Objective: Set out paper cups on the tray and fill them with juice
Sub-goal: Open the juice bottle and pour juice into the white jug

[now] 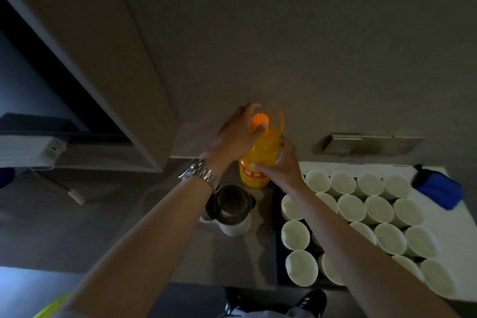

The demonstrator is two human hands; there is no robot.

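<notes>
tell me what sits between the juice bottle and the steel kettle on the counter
Nothing: in the head view, only bare counter separates the juice bottle from the kettle.

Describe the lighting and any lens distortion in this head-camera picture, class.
Head view: dim overall, the wall and counter murky; the juice bottle and its cap glow brightest, with the paper cups pale against the dark tray. The wide lens stretches both forearms and tilts cups outward near the right edge. Left hand looks slightly soft.
</notes>
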